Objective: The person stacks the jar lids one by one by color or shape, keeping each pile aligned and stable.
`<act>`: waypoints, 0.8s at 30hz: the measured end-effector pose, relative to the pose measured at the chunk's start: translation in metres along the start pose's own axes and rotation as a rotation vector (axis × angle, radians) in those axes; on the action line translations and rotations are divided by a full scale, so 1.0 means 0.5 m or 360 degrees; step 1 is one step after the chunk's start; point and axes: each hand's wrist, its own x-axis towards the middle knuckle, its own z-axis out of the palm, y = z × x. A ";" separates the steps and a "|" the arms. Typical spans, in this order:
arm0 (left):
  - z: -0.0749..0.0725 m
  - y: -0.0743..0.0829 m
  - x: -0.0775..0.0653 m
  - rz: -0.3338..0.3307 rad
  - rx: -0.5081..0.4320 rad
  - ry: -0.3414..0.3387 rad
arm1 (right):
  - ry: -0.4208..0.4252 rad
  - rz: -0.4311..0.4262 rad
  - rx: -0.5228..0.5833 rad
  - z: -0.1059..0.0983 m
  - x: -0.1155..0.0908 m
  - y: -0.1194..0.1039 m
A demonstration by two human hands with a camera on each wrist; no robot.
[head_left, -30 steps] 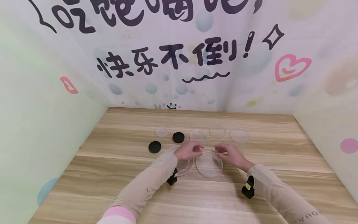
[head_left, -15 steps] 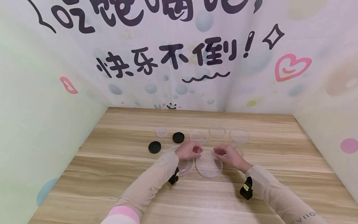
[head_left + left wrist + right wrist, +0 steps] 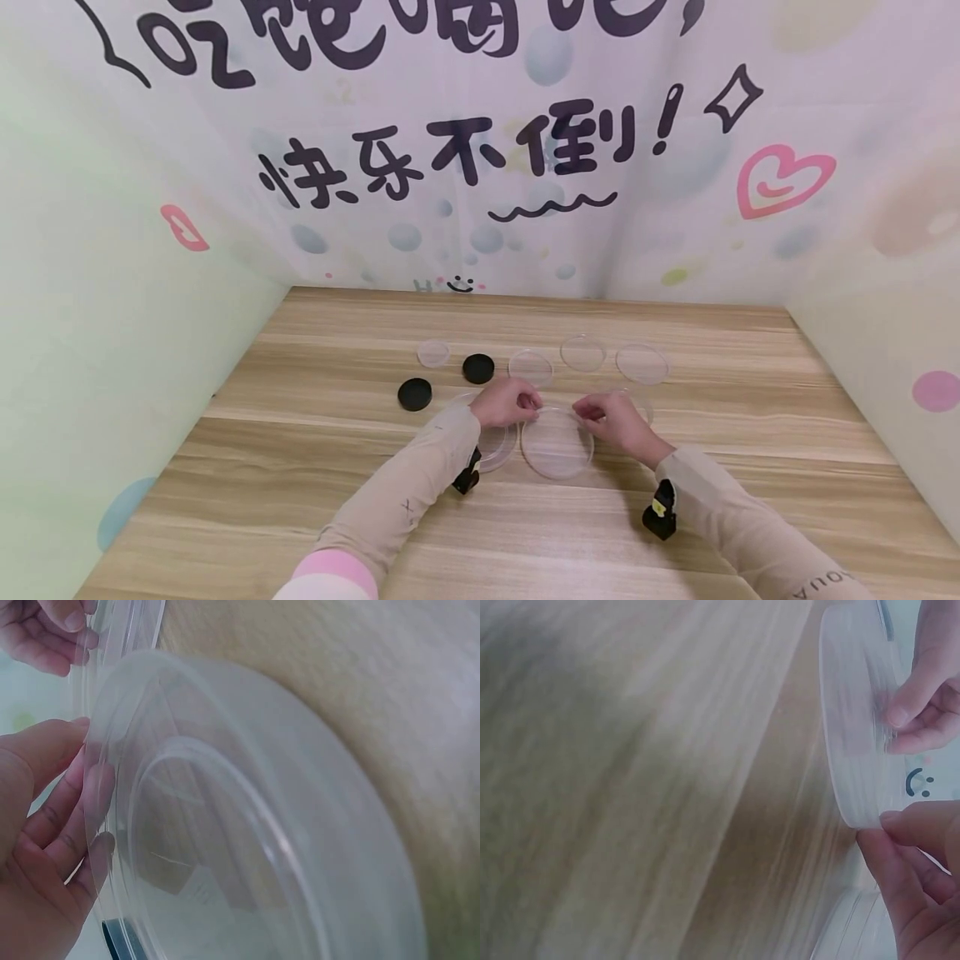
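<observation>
In the head view a clear round plastic lid (image 3: 557, 450) lies between both hands, near the middle of the table. My left hand (image 3: 507, 402) has its thumb and fingertips at the lid's far left edge. On the other side my right hand (image 3: 617, 418) pinches the far right edge. The right wrist view shows the right thumb (image 3: 907, 820) and forefinger meeting at the rim. Under the left wrist sits a larger clear dish (image 3: 493, 450) with an inner ring, partly hidden by the sleeve; a clear ringed dish (image 3: 247, 780) fills the foreground of the left wrist view.
Several clear discs stand farther back, among them a small one (image 3: 433, 353) at the left and a wide one (image 3: 642, 364) at the right. Two black round caps (image 3: 478, 368) lie left of the hands. A printed cloth (image 3: 450, 167) hangs behind the wooden table (image 3: 525, 550).
The clear lid between my hands has shifted slightly left and toward me over the last half second. Both hands have barely moved; earlier the right hand drew slightly left.
</observation>
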 end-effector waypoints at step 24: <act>0.007 0.001 0.003 -0.0027 0.0066 0.0080 | 0.0007 0.0077 -0.0042 0.006 -0.001 0.001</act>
